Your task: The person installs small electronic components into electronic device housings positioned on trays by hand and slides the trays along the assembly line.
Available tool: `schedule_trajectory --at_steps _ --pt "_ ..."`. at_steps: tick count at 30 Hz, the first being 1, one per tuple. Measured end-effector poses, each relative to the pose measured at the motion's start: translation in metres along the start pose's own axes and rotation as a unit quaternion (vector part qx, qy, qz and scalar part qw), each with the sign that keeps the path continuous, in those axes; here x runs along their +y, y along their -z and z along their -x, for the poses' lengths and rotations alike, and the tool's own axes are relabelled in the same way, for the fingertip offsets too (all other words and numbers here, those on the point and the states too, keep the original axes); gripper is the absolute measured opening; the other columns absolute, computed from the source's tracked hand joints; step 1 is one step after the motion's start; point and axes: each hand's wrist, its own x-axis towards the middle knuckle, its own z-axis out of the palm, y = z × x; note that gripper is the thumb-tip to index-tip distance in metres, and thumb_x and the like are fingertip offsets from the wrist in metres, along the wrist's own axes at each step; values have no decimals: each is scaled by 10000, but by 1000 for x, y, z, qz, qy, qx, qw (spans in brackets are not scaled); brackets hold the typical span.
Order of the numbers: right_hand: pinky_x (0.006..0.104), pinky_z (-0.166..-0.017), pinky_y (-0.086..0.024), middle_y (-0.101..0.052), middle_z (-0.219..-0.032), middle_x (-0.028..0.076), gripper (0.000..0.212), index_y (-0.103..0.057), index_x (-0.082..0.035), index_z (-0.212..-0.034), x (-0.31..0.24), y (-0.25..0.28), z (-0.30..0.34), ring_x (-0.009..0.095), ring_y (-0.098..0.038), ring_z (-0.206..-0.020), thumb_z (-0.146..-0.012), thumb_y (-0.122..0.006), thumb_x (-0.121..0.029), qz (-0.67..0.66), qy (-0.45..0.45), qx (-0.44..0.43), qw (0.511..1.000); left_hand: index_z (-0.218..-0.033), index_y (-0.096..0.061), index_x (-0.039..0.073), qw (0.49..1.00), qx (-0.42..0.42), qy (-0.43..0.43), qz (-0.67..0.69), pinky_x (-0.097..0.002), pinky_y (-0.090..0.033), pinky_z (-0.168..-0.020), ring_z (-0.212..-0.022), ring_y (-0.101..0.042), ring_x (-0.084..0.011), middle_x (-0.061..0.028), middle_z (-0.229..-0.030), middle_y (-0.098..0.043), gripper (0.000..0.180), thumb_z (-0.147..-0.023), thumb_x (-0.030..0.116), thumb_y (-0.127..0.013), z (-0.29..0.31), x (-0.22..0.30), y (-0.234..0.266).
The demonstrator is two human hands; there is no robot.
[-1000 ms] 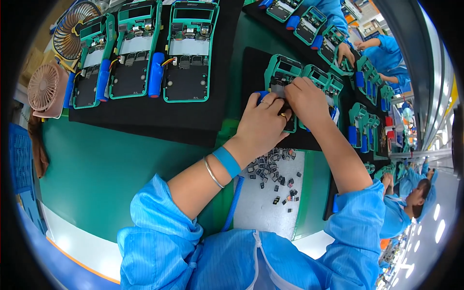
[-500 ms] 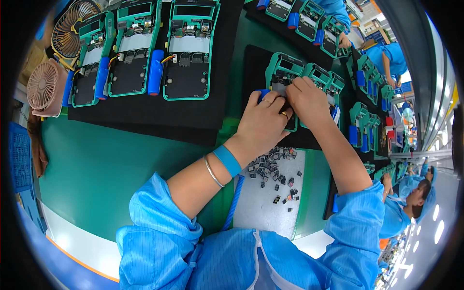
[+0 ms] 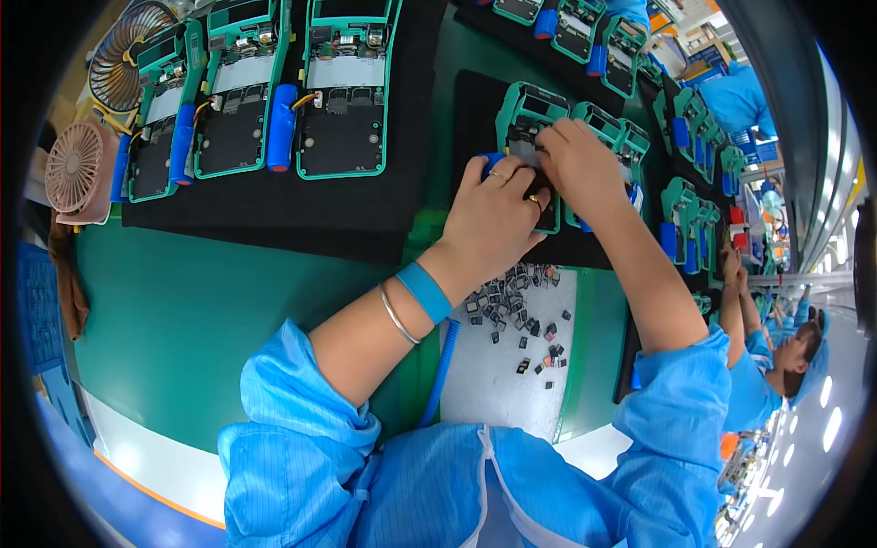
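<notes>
Both my hands are at a green-framed handheld device (image 3: 533, 99) that lies opened up on a black mat, its circuit board showing. My left hand (image 3: 489, 215) is closed over the device's lower half, fingers bent across it and beside its blue cylindrical battery (image 3: 494, 161). Fingertips of my right hand (image 3: 582, 173) are pressed together on the board near its middle. Whatever they hold is hidden under them. Two similar devices (image 3: 596, 119) lie just to the right, partly behind my right hand. Below my wrists, many small dark cards (image 3: 512, 306) are scattered on a pale metal plate (image 3: 484, 384).
Several more opened devices (image 3: 343, 100) with blue batteries lie on a black mat (image 3: 274, 219) at the far left. Two small fans (image 3: 82, 169) stand at the left edge. A blue coiled cord (image 3: 442, 365) runs beside the plate. Co-workers in blue (image 3: 754, 365) sit along the right.
The view has shifted slightly, so the devices sit a bit higher. My hands stay on the same device with little change of grip. A co-worker's arms at the right have reached forward.
</notes>
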Motion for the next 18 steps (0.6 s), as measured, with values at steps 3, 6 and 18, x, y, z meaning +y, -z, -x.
schedule_trajectory --at_steps 3,6,18 --pt "364 -687 -586 -579 -937 47 157 -603 -100 -924 9 3 -1 235 -608 -975 -776 -653 -100 53 -13 -20 998 -1155 -722 135 1000 -3 -10 4 -465 -339 -1048 -1257 -484 -224 -41 -1203 -605 477 -731 333 -815 -4 4 2" --pt "358 -689 -579 -585 -912 42 136 -604 -102 -911 7 3 1 237 -611 -950 -793 -670 -110 92 -19 12 995 -1144 -727 136 1000 11 -18 5 -466 -340 -1038 -1251 -495 -229 -42 -1219 -617 459 -736 330 -811 -7 5 3" --pt "367 -705 -522 -634 -862 60 104 -699 -80 -899 -120 64 150 280 -608 -815 -805 -742 -80 -347 -120 -7 930 -1170 -726 137 1000 18 -25 -1 -464 -331 -1045 -1260 -502 -257 -63 -1248 -624 453 -760 315 -799 -3 2 0"
